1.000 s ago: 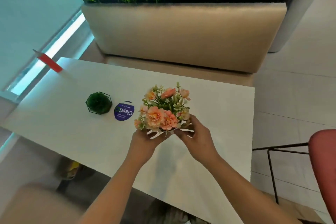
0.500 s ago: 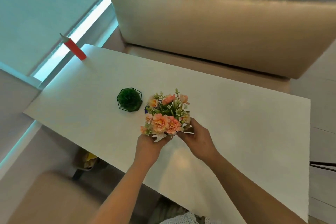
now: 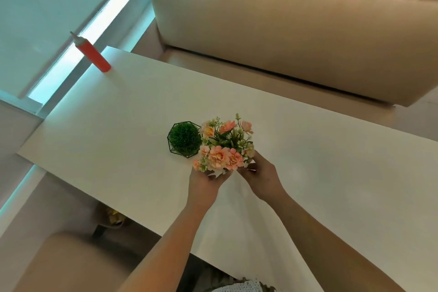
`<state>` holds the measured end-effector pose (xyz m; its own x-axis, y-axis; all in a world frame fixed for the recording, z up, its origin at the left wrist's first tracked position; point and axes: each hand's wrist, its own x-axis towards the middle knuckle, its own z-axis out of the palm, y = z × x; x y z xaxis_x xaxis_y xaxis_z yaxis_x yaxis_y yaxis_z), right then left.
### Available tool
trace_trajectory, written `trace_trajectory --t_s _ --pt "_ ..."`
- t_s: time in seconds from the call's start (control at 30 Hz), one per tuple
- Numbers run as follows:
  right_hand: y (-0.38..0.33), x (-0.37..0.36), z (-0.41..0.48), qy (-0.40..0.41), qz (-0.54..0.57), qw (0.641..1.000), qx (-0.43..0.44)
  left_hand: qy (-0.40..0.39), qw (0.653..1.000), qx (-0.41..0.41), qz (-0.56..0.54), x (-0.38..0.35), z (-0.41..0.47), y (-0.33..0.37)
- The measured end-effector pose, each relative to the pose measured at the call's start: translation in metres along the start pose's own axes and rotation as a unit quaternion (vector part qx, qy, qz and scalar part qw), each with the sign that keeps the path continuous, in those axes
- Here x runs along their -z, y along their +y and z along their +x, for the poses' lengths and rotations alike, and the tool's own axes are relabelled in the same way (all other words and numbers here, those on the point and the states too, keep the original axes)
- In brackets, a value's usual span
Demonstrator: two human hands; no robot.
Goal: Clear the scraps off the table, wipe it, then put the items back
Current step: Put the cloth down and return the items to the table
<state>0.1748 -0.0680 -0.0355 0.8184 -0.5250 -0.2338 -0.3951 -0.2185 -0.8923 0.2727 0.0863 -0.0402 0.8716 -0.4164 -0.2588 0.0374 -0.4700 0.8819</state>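
Observation:
A bunch of peach and pink artificial flowers in a white holder is held over the white table. My left hand grips the holder from the left and my right hand grips it from the right. Right beside the flowers, on their left, a green moss ball in a black wire frame stands on the table. The flowers hide whatever lies behind them.
A red squeeze bottle stands at the table's far left corner by the window. A beige sofa runs along the far side, with a beige seat at the near left. A bin sits under the table.
Both hands have carried the flowers left, up against the moss ball. The blue round tin seen earlier is now hidden behind the flowers. The view has tilted down and left.

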Motion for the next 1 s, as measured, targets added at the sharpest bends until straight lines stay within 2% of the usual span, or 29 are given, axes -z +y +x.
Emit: trace_trajectory --t_s 0.8,1.0 --pt "0.023 -0.024 0.037 -0.002 -0.009 0.999 -0.031 -0.019 0.998 0.060 -0.021 -0.008 0.029 -0.030" --pt "0.025 -0.025 0.042 0.002 -0.005 0.999 -0.037 -0.028 0.999 0.039 -0.002 -0.009 0.034 -0.028"
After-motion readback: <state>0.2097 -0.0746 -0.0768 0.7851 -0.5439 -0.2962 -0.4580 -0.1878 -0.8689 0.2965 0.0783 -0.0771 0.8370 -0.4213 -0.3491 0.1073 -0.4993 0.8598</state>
